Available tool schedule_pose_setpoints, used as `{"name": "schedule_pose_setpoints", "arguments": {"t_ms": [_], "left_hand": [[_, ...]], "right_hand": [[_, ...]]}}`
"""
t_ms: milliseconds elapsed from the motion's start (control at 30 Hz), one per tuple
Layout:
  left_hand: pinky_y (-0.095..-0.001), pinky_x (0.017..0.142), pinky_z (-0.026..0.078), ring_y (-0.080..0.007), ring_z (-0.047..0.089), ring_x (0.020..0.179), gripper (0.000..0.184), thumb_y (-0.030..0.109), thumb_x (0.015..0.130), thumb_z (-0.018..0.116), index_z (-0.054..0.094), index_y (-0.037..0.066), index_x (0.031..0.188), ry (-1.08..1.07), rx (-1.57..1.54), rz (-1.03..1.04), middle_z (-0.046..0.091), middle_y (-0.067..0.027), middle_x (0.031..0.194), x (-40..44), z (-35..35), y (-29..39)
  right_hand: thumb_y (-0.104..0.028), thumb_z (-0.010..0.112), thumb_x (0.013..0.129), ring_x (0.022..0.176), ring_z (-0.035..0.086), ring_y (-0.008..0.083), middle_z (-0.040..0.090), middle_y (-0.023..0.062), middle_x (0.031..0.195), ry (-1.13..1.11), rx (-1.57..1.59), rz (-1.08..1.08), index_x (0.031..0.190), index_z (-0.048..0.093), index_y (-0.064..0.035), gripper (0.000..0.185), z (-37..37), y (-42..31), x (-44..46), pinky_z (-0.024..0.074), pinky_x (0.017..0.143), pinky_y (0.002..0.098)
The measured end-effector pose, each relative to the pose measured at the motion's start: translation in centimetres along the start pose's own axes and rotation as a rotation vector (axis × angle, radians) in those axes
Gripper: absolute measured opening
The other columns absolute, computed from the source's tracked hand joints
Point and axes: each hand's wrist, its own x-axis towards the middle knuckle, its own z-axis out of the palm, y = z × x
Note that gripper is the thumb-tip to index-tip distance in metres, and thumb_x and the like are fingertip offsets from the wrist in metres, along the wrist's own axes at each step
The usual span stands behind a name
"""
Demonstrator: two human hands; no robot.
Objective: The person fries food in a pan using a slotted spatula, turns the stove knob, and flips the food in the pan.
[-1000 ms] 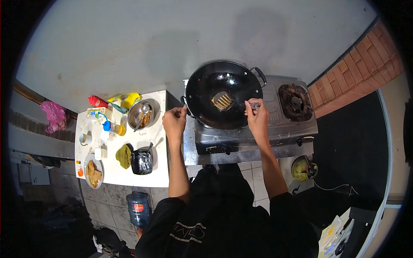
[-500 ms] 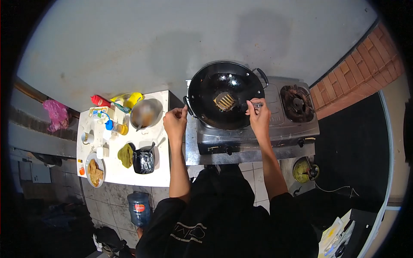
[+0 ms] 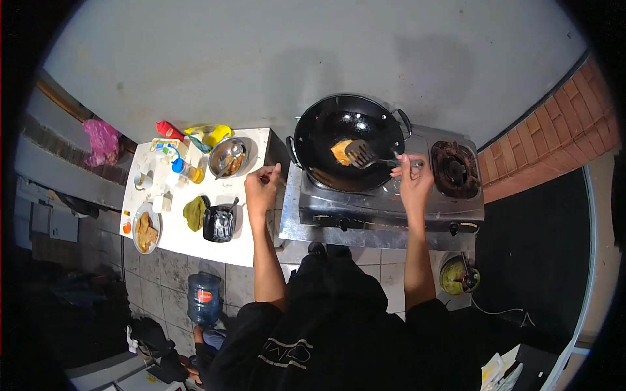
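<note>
A slotted spatula (image 3: 360,155) is in my right hand (image 3: 415,178), the fingers closed round its handle. Its blade rests inside the black wok (image 3: 326,171), against a golden-brown fried piece (image 3: 340,152) and partly over it. My left hand (image 3: 261,190) is loosely curled with the thumb raised, just left of the wok's left handle and apart from it. Nothing shows between its fingers. The wok sits on the left burner of a metal gas stove (image 3: 385,215).
On the white table (image 3: 182,238) at left are a metal bowl (image 3: 228,158), a black square dish (image 3: 219,223), a plate of fried pieces (image 3: 146,228) and several bottles. A bare burner (image 3: 456,171) lies right of the wok. A water jug (image 3: 204,300) and another person's leg are below.
The spatula has slid right, uncovering the fried piece that lay under its blade. My right hand moved right with it. My left hand now sits farther from the wok handle. The view shifted slightly.
</note>
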Motion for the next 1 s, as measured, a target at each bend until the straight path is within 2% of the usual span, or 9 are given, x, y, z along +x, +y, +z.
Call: {"name": "schedule_pose_setpoints", "arguments": {"t_ms": [167,200,367,433,467,600,733,933,1000], "left_hand": [[-0.0239,0.052,0.04,-0.0059,0.047,0.055,0.025,0.019,0.086,0.069,0.069,-0.006,0.089,-0.062,-0.117,0.021,0.057,-0.0013,0.059,-2.3,1.7,0.7],[-0.0237,0.051,0.039,-0.0055,0.046,0.054,0.023,0.018,0.086,0.069,0.069,-0.006,0.089,-0.078,-0.129,-0.062,0.057,-0.0014,0.059,-2.8,1.9,1.0],[-0.0233,0.05,0.037,-0.0047,0.044,0.054,0.023,0.017,0.086,0.069,0.069,-0.005,0.088,-0.055,-0.16,0.007,0.056,-0.0012,0.06,-4.2,2.6,-0.2],[-0.0234,0.05,0.037,-0.0047,0.044,0.055,0.024,0.018,0.087,0.068,0.069,-0.006,0.088,0.006,-0.18,0.0,0.056,-0.001,0.059,-4.0,1.9,0.9],[-0.0266,0.061,0.043,-0.0095,0.051,0.063,0.032,0.025,0.087,0.068,0.07,-0.006,0.094,-0.019,-0.114,-0.069,0.062,-0.0046,0.067,-3.8,1.4,1.4],[-0.0273,0.061,0.043,-0.0102,0.05,0.061,0.036,0.029,0.087,0.068,0.07,-0.006,0.093,0.005,-0.105,-0.071,0.061,-0.0058,0.064,-2.2,1.6,2.0],[-0.0282,0.059,0.043,-0.0109,0.05,0.06,0.035,0.03,0.087,0.068,0.07,-0.005,0.092,-0.019,-0.041,0.013,0.06,-0.0074,0.062,-0.3,2.2,1.0],[-0.0305,0.06,0.047,-0.0153,0.06,0.061,0.035,0.031,0.085,0.069,0.07,-0.004,0.091,-0.064,-0.062,0.047,0.067,-0.0131,0.07,2.1,2.8,0.3],[-0.0302,0.057,0.046,-0.0155,0.059,0.054,0.027,0.026,0.084,0.07,0.071,-0.001,0.087,-0.013,-0.023,0.089,0.064,-0.0096,0.061,2.7,3.3,-0.3]], "right_hand": [[-0.01,0.059,0.093,0.06,0.064,0.0129,0.063,0.0095,0.072,-0.045,-0.047,0.069,0.09,0.056,0.005,0.015,1.1,2.4,-0.3,0.0551,0.054,0.0268],[-0.01,0.059,0.093,0.059,0.063,0.0122,0.061,0.0083,0.067,-0.059,-0.047,0.043,0.09,0.056,0.0052,0.016,1.5,3.0,-0.1,0.0544,0.054,0.0266],[-0.009,0.059,0.092,0.059,0.063,0.0123,0.061,0.0077,0.068,-0.018,0.003,0.005,0.091,0.057,0.0051,0.015,1.2,2.3,-0.8,0.0536,0.055,0.0258],[-0.009,0.058,0.093,0.061,0.063,0.0126,0.062,0.0088,0.072,0.082,-0.025,-0.015,0.093,0.058,0.0048,0.013,0.6,0.3,-1.9,0.0541,0.058,0.0258],[-0.009,0.057,0.094,0.063,0.064,0.0133,0.064,0.0105,0.08,0.06,-0.033,0.002,0.095,0.058,0.005,0.014,0.4,-0.5,-2.3,0.0544,0.06,0.0258],[-0.008,0.055,0.094,0.068,0.065,0.0147,0.065,0.0124,0.091,0.02,-0.006,-0.022,0.097,0.057,0.006,0.015,1.2,-0.5,-2.2,0.0552,0.061,0.0267],[-0.008,0.055,0.094,0.069,0.065,0.0147,0.064,0.0121,0.089,0.09,-0.077,0.008,0.097,0.057,0.0057,0.014,2.1,-1.8,-3.0,0.0555,0.061,0.0266],[-0.006,0.056,0.093,0.067,0.063,0.014,0.062,0.0103,0.084,0.117,-0.039,-0.03,0.098,0.057,0.0052,0.012,4.0,-0.9,-3.9,0.0559,0.06,0.027],[-0.006,0.056,0.093,0.066,0.063,0.0136,0.062,0.0096,0.082,0.117,-0.078,-0.011,0.098,0.057,0.0048,0.012,4.3,-0.4,-4.2,0.0554,0.059,0.027]]}}
